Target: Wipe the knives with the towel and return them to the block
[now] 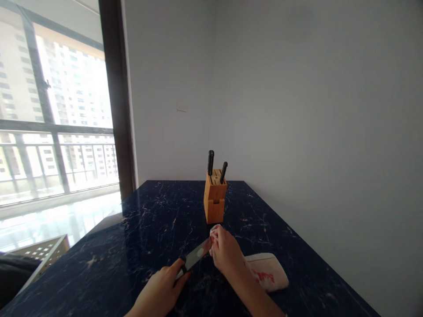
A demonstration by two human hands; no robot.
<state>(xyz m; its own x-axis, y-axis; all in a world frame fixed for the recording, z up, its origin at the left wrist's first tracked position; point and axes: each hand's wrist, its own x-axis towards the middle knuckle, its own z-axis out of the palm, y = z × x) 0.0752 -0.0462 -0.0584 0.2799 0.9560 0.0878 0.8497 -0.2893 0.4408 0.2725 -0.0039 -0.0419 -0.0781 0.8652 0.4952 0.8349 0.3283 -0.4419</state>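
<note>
Left hand (159, 292), grip clenched on a broad shiny kitchen knife (195, 256), right hand (226, 251) pinching cloth (214, 233) on its tip

A knife block (215, 198) stands ahead of the right hand (227, 252), a towel (269, 272) just beside the hand.

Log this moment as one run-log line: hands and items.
left hand: grips kitchen knife | right hand: holds white cloth to blade | nearby: folded towel, wooden knife block
</note>
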